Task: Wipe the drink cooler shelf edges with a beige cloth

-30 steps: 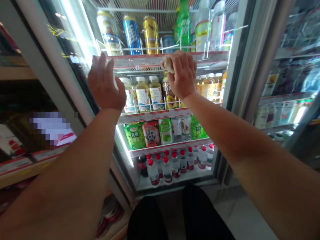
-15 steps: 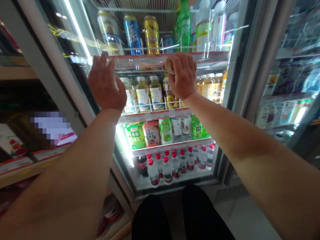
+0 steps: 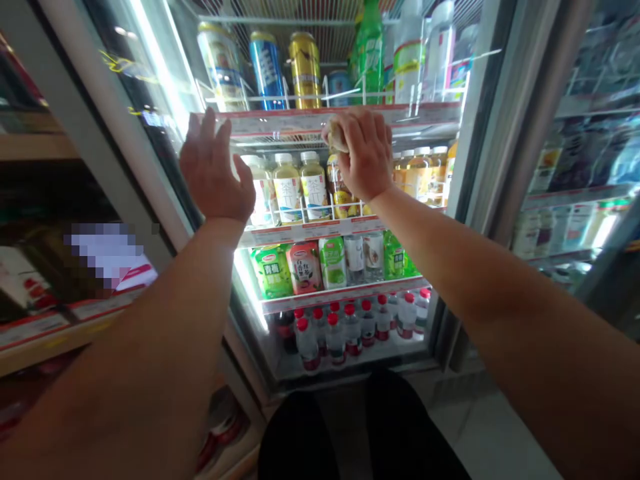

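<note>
Left hand (image 3: 217,167) is raised, back toward the camera, fingers loosely parted and thumb held out, gripping nothing that shows. It seems to rest on the glass (image 3: 293,138), though the contact itself is hidden. Between the hands, beyond that glass, cans (image 3: 305,70) stand above white-labelled bottles (image 3: 287,190). Next comes the wad (image 3: 337,135), pale and crumpled — cloth, most likely — at the thumb side of the right hand (image 3: 367,153), whose fingers curl down around it. Whether it is pressed to the glass, I cannot tell. Right of that hand stand orange drinks (image 3: 420,177), then the frame (image 3: 515,133).

My reading of the step is a wipe of the glass, the left hand bracing. If so, the next move calls for the wad kept flat and firm through an even stroke — the curled fingers should not bunch it away from the surface.
</note>
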A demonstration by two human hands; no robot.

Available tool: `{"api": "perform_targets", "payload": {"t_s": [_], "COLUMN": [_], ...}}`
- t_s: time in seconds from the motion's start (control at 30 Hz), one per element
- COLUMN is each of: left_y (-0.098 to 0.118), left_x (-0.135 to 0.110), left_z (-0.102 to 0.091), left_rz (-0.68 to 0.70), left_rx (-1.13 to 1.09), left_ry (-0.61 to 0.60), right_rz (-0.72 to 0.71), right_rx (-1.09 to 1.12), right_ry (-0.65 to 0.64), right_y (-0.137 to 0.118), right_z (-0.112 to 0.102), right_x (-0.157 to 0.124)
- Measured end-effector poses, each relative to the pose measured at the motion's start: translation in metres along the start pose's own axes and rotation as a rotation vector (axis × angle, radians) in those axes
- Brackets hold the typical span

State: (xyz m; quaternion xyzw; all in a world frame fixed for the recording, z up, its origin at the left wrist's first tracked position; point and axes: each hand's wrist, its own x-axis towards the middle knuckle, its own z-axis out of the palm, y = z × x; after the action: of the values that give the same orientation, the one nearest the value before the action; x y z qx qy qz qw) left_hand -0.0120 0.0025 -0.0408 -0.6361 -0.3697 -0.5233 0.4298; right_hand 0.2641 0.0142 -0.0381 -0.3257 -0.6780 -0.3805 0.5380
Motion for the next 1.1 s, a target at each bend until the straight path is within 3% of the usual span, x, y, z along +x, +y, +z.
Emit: {"api": "perform_targets", "payload": {"t_s": [0.23, 0.43, 0.5, 0.7, 0.87, 1.0, 1.1], "left_y": [0.001, 0.003, 0.005, 0.008, 0.010, 0.039, 0.079], "left_x": [-0.001, -0.002, -0.002, -0.002, -0.001, 0.008, 0.021], "left_z": [0.000, -0.001, -0.001, -0.005, -0.003, 0.002, 0.007], "left_rz": [0.021, 0.060, 0.060, 0.017, -0.001, -0.021, 0.269], "left_rx": [0.045, 0.054, 0.060, 0.009, 0.011, 0.008, -0.142], "left_ry": [0.021, 0.080, 0.102, 0.097, 0.122, 0.231, 0.179], "right_rz": [-0.073, -0.261, -0.237, 0.055, -0.016, -0.105, -0.094], "right_rx": [-0.077, -0.128, -0.108, 0.050, 0.071, -0.020, -0.046], "right_ry": [-0.058, -0.168, -0.121, 0.210, 0.233, 0.180, 0.166], "right_y": [-0.004, -0.007, -0.007, 0.000, 0.000, -0.005, -0.006], "right_z": [-0.005, -0.008, -0.007, 0.002, 0.006, 0.001, 0.001], "right_x": [0.000, -0.004, -0.004, 0.000, -0.005, -0.010, -0.011]}}
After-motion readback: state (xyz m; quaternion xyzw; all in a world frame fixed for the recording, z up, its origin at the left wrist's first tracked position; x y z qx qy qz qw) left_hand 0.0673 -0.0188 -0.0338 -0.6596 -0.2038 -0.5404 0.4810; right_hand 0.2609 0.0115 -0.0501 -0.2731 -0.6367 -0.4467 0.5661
